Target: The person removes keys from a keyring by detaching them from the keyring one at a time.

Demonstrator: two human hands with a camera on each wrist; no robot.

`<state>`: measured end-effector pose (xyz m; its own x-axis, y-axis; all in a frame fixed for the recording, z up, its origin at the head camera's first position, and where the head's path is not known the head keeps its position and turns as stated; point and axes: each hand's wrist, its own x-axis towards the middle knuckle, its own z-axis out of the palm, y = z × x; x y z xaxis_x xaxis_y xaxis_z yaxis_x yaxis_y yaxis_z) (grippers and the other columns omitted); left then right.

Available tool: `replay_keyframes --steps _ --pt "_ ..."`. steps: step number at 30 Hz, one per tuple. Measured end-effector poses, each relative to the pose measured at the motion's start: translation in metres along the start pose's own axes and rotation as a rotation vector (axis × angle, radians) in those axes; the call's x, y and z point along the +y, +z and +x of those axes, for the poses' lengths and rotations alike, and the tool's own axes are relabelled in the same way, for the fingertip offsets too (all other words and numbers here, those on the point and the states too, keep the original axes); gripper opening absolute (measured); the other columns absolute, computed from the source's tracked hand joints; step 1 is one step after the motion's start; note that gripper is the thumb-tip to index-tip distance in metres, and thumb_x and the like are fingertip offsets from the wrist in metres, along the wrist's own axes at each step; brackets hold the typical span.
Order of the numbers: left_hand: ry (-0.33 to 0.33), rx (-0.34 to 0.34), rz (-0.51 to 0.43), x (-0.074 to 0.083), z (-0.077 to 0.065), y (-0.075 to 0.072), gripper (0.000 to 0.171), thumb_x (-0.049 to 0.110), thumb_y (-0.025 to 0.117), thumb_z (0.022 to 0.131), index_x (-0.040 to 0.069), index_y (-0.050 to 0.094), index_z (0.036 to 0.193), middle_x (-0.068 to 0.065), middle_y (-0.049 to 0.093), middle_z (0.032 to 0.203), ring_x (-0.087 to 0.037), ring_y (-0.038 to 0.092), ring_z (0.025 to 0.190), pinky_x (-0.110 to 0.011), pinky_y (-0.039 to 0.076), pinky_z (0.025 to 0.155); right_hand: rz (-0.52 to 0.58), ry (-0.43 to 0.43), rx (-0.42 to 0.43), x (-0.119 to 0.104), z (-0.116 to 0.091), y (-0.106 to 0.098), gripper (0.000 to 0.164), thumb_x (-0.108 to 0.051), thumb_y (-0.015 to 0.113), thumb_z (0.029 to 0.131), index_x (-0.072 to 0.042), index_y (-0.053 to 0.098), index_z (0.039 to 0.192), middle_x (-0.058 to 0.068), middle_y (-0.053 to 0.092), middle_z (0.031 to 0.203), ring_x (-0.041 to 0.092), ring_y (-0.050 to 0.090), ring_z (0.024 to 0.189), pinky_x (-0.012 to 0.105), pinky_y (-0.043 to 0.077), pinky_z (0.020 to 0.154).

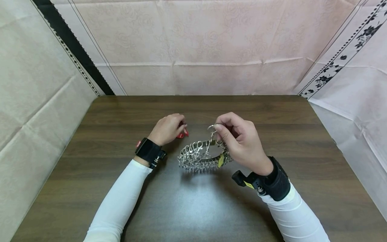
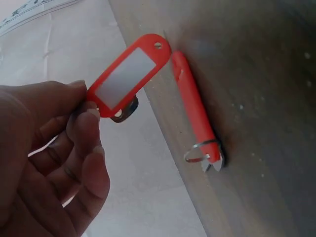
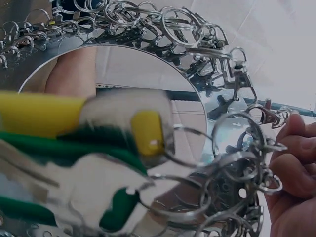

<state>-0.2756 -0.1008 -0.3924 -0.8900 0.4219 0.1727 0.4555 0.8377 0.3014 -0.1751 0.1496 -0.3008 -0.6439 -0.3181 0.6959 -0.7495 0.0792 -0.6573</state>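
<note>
In the left wrist view my left hand (image 2: 54,158) pinches the end of a red key tag (image 2: 126,76) with a white label; a small dark metal piece (image 2: 128,109) shows behind it. Beside that hand lies a slim red piece (image 2: 194,106) with a split ring (image 2: 197,150) and pointed metal tips. My right hand (image 1: 240,137) pinches a metal ring (image 1: 211,127) above a round metal rack (image 1: 196,159) hung with many rings and clasps. From the rack's rings hang a yellow tag (image 3: 44,113) and a green tag (image 3: 121,207), both blurred.
All this is on a brown wooden table (image 1: 151,198). Pale patterned cloth (image 1: 211,43) rises behind the table's far edge and along both sides. Each wrist carries a black strap (image 1: 148,149) with a small camera.
</note>
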Motion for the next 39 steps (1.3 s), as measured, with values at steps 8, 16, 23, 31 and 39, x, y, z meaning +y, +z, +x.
replay_keyframes --steps 8,16,23,31,39 --pt "-0.051 -0.004 0.01 -0.005 0.001 0.002 0.011 0.016 0.064 0.099 0.009 0.072 0.1 -0.006 0.07 0.095 -0.019 0.064 0.081 -0.038 0.054 0.07 0.004 0.003 -0.065 0.001 -0.001 -0.002 0.016 0.019 0.059 0.09 0.004 0.06 0.094 0.007 0.059 0.072 0.011 0.055 0.061 0.019 0.044 0.052" --pt "-0.034 0.001 -0.003 0.0 0.002 -0.002 0.013 0.019 0.065 0.099 0.008 0.071 0.103 -0.006 0.07 0.095 -0.019 0.063 0.081 -0.037 0.054 0.072 0.004 0.024 -0.112 0.002 -0.001 -0.004 0.015 0.018 0.058 0.091 0.003 0.059 0.093 0.004 0.059 0.072 0.011 0.054 0.061 0.019 0.042 0.05" --pt "0.005 0.044 -0.014 0.007 -0.002 -0.01 0.012 0.019 0.066 0.099 0.009 0.072 0.104 -0.005 0.07 0.096 -0.017 0.065 0.081 -0.035 0.055 0.07 -0.005 0.046 -0.109 0.003 -0.001 -0.004 0.015 0.016 0.058 0.093 0.001 0.06 0.095 0.004 0.06 0.073 0.012 0.054 0.059 0.02 0.039 0.049" --pt "0.025 0.082 -0.077 0.021 -0.006 -0.027 0.01 0.021 0.066 0.099 0.013 0.071 0.103 0.001 0.069 0.092 -0.011 0.063 0.077 -0.03 0.052 0.065 -0.029 0.087 -0.086 0.003 0.001 -0.005 0.003 0.006 0.059 0.098 0.004 0.061 0.096 0.006 0.064 0.073 0.017 0.06 0.061 0.02 0.042 0.05" --pt "0.115 0.237 -0.2 0.062 -0.019 -0.05 0.011 0.022 0.062 0.101 0.014 0.07 0.101 0.003 0.065 0.088 -0.009 0.057 0.07 -0.026 0.047 0.061 -0.059 0.121 -0.038 0.005 0.002 -0.005 0.002 0.007 0.058 0.097 0.006 0.06 0.097 0.008 0.063 0.073 0.014 0.058 0.06 0.019 0.043 0.052"
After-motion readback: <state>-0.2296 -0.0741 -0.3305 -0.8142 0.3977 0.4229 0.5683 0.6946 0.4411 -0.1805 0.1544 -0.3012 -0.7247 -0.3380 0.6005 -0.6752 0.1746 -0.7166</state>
